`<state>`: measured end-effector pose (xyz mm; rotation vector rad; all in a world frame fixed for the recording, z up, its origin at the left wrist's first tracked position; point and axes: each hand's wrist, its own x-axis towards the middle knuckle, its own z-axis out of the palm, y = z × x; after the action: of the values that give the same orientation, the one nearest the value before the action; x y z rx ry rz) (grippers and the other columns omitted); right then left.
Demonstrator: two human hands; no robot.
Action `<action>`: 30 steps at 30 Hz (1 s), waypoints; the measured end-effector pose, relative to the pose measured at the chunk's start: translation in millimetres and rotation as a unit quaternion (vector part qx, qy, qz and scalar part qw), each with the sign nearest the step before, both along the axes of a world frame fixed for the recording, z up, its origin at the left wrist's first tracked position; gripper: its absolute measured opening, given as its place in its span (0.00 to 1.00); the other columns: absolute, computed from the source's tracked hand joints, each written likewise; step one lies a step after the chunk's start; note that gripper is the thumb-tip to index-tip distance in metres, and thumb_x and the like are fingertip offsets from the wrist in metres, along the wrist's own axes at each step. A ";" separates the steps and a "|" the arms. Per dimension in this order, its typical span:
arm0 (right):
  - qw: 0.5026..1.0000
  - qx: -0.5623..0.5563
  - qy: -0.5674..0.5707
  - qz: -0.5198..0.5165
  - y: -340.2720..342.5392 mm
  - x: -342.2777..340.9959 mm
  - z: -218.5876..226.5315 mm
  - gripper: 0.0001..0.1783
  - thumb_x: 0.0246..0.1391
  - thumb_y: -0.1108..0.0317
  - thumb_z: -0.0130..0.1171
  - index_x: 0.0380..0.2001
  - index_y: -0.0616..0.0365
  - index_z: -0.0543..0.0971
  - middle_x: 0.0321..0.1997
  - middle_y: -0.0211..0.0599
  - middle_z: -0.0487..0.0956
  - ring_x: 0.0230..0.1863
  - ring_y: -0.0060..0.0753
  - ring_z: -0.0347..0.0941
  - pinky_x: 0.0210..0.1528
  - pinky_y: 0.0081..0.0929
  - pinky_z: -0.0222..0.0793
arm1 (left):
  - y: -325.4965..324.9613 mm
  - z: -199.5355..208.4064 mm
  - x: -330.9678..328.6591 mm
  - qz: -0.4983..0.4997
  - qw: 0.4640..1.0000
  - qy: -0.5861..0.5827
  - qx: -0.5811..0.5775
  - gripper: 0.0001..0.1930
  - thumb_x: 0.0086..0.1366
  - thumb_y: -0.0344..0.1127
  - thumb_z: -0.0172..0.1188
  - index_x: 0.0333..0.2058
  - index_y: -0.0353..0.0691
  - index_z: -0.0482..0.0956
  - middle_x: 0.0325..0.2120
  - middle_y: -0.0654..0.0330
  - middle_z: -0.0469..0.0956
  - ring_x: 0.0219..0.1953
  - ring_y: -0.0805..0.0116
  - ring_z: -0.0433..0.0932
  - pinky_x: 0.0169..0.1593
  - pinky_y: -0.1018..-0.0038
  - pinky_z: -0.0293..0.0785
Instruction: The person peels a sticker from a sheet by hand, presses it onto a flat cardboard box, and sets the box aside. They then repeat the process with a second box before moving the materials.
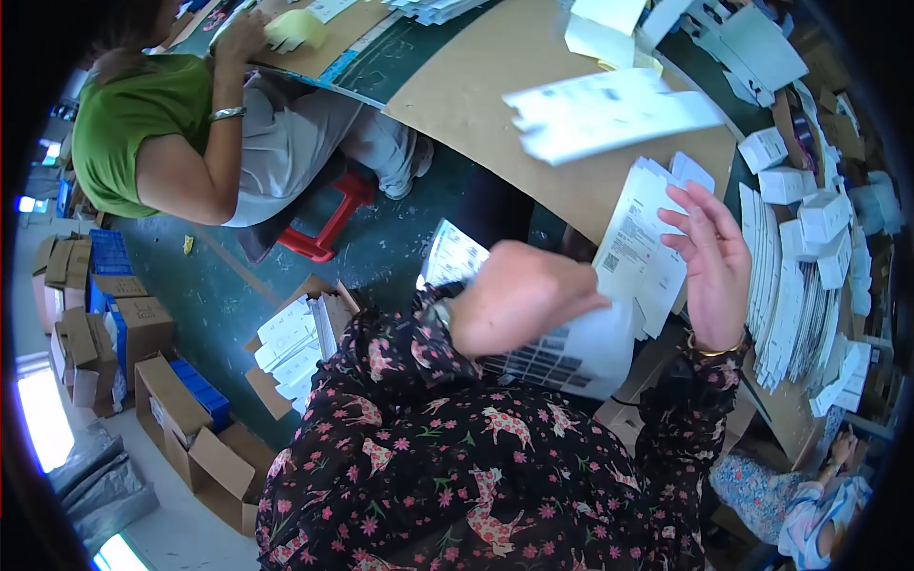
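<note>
My left hand [528, 295] is closed in front of my chest, fingertips pressed together; what they pinch, if anything, is hidden. Below it curves a white sheet [595, 352] with rows of dark printed rectangles, partly covered by my hand and sleeve. Another printed piece [452, 255] shows past my left wrist. Over to the right, my right hand [709, 257] is open, its fingers raised and apart. Beside those fingers a stack of flat white printed cartons [633, 238] lies at the table's edge. Farther off, a white flat carton [609, 114], smeared by motion, appears over the brown tabletop [476, 81].
Rows of flat cartons [776, 295] and small white boxes [809, 214] line the right side. A box of flat cartons [295, 343] stands left of me. A person in green [157, 133] sits by a red stool [328, 219]. Open brown boxes [205, 438] sit lower left.
</note>
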<state>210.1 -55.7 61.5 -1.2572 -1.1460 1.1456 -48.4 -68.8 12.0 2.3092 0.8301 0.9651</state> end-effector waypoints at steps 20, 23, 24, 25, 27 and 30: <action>0.995 -0.046 0.058 0.074 -73.5 -4.0 -31.5 0.28 0.66 0.78 0.71 0.64 0.60 0.70 0.55 0.42 0.84 0.56 0.25 0.81 0.58 0.27 0.78 | 35.9 19.3 -1.3 0.060 0.932 -0.185 -0.307 0.12 0.72 0.35 0.74 0.44 0.30 0.88 0.28 0.61 0.87 0.31 0.84 0.78 0.35 0.81 0.74; 0.996 -0.024 0.032 0.077 -71.1 0.6 -35.2 0.24 0.66 0.78 0.70 0.61 0.60 0.73 0.53 0.40 0.85 0.55 0.23 0.81 0.58 0.25 0.78 | 37.4 19.0 -3.0 0.046 0.937 -0.179 -0.296 0.13 0.72 0.35 0.74 0.45 0.29 0.88 0.29 0.62 0.87 0.32 0.84 0.78 0.36 0.81 0.74; 0.997 -0.015 0.019 0.080 -71.2 1.6 -36.3 0.23 0.66 0.78 0.70 0.60 0.61 0.75 0.53 0.38 0.85 0.55 0.23 0.81 0.58 0.24 0.78 | 37.5 19.3 -3.8 0.044 0.951 -0.147 -0.269 0.13 0.72 0.35 0.74 0.46 0.29 0.87 0.30 0.63 0.87 0.33 0.84 0.78 0.37 0.81 0.75; 0.997 -0.016 0.019 0.077 -72.0 1.9 -37.1 0.23 0.66 0.78 0.70 0.60 0.61 0.75 0.53 0.38 0.85 0.55 0.23 0.81 0.58 0.24 0.78 | 37.9 20.0 -4.7 0.043 0.963 -0.115 -0.240 0.14 0.72 0.35 0.74 0.46 0.30 0.87 0.31 0.64 0.87 0.33 0.84 0.78 0.37 0.81 0.75; 0.995 -0.020 0.037 0.089 -73.9 1.4 -38.6 0.18 0.65 0.78 0.71 0.56 0.61 0.79 0.53 0.36 0.85 0.55 0.22 0.80 0.57 0.23 0.77 | 43.4 26.1 -12.6 -0.001 0.952 -0.076 -0.296 0.14 0.72 0.35 0.74 0.47 0.30 0.87 0.31 0.64 0.87 0.34 0.84 0.79 0.38 0.81 0.75; 0.995 0.000 0.007 0.100 -72.9 2.5 -38.7 0.17 0.63 0.77 0.73 0.53 0.61 0.82 0.52 0.35 0.85 0.54 0.23 0.80 0.58 0.25 0.77 | 53.0 35.3 -17.4 -0.075 0.915 0.001 -0.396 0.14 0.72 0.35 0.74 0.48 0.30 0.87 0.33 0.66 0.87 0.35 0.84 0.79 0.40 0.80 0.76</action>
<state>212.6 -128.6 22.8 -1.1523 -1.2836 1.2978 -65.8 -15.8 47.3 1.6294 0.8296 0.4272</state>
